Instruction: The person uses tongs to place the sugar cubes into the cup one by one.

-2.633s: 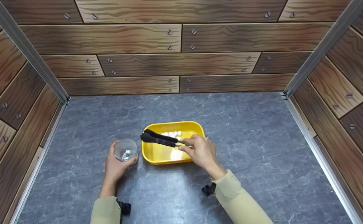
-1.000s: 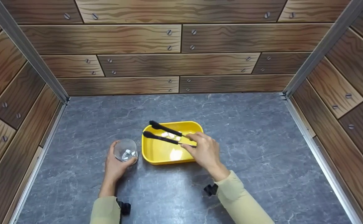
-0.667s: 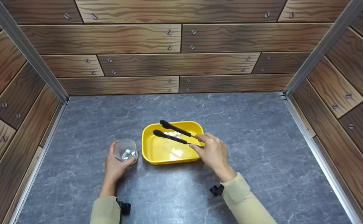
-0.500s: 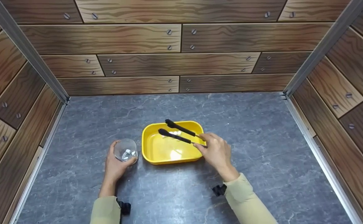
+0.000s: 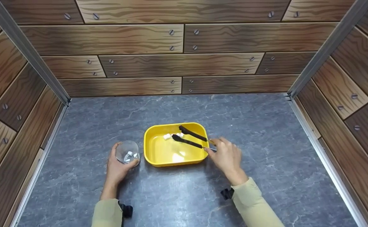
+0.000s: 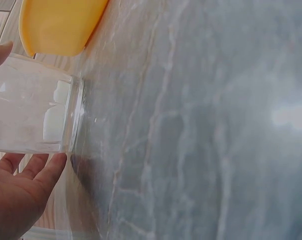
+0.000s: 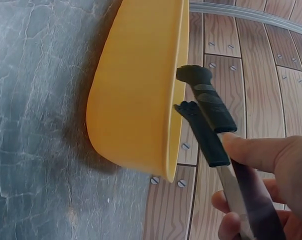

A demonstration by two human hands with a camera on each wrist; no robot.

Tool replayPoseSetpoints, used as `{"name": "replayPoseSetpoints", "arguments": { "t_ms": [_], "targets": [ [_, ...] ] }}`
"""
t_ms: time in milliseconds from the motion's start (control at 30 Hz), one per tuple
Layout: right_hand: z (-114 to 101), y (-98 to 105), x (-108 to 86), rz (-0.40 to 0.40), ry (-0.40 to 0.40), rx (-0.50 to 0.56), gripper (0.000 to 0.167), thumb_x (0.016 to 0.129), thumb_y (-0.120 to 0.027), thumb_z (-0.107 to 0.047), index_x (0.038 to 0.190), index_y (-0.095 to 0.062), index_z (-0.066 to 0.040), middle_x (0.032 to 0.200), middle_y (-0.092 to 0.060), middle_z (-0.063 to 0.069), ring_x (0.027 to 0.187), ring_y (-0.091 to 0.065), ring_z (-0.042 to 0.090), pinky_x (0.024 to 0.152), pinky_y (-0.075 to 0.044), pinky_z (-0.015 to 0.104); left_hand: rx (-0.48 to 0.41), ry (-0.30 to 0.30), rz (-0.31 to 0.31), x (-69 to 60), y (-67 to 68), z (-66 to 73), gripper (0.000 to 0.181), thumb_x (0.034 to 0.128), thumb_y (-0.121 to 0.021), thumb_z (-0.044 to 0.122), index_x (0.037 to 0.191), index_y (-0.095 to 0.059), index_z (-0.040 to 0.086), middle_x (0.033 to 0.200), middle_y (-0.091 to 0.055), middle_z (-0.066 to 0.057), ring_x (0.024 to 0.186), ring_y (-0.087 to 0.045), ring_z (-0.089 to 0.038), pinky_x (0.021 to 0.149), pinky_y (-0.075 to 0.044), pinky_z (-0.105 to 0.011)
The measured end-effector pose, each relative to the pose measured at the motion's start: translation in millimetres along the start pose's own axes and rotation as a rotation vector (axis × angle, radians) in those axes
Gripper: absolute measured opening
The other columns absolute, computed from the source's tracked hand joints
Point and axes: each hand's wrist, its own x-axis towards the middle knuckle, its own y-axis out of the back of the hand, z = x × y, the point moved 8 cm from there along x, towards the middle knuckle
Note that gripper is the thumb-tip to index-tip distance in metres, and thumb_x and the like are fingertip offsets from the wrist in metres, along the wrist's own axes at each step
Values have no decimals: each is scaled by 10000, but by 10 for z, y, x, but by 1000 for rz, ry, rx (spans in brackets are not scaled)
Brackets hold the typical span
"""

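My left hand (image 5: 117,168) holds a clear glass (image 5: 126,148) on the floor, thumb on one side and fingers on the other. White cubes (image 6: 54,122) lie at its bottom. Right of the glass stands a yellow basin (image 5: 158,162) with several white cubes (image 5: 167,136) inside, partly covered by the tongs. My right hand (image 5: 226,157) pinches black-tipped metal tongs (image 5: 188,142) at the basin's right rim. Their two arms stand apart, the tips over the cubes. In the right wrist view the tongs (image 7: 208,125) show nothing between their tips.
Grey marbled flooring (image 5: 250,126) surrounds the basin and glass. Wood-patterned walls (image 5: 139,66) close off the back and both sides, with metal edge strips (image 5: 323,160) along the corners.
My right hand has moved right with the tongs, whose arms have spread apart. Their tips have gone from near the basin's left rim to over the cubes. My left hand and the glass have stayed still.
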Motion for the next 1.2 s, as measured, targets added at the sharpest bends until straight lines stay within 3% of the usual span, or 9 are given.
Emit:
{"name": "replayPoseSetpoints", "arguments": {
  "t_ms": [267,500,833,1200],
  "targets": [
    [11,-64,-19,-57,-3,-70,361,769,-839,-374,1026,-780,-128,866,-692,46,500,-532,170,382,-388,303,-7,1,0,1,-5,1,1004,634,-930,214,1458,-370,93,1442,-421,-208,1316,-394,-381,1088,-317,-527],
    [-2,-81,-36,-60,19,-94,353,758,-849,-362,996,-780,-110,914,-715,71,505,-586,238,390,-432,352,-7,3,1,3,0,-8,1002,634,-933,220,1456,-373,92,1443,-420,-213,1316,-395,-383,1087,-321,-529],
    [-6,-142,-21,-146,-38,-119,369,770,-838,-366,1041,-776,-123,941,-717,91,543,-602,279,436,-477,408,4,26,-18,-1,-9,-22,1045,650,-927,264,1490,-327,102,1471,-385,-203,1337,-374,-382,1086,-326,-532],
    [-14,-203,14,-188,-59,-151,372,790,-817,-387,1045,-773,-120,894,-705,82,628,-636,306,491,-508,435,5,40,-21,-3,-6,-29,1050,653,-924,264,1498,-320,112,1481,-374,-196,1344,-362,-376,1092,-315,-529]
  ]
}}
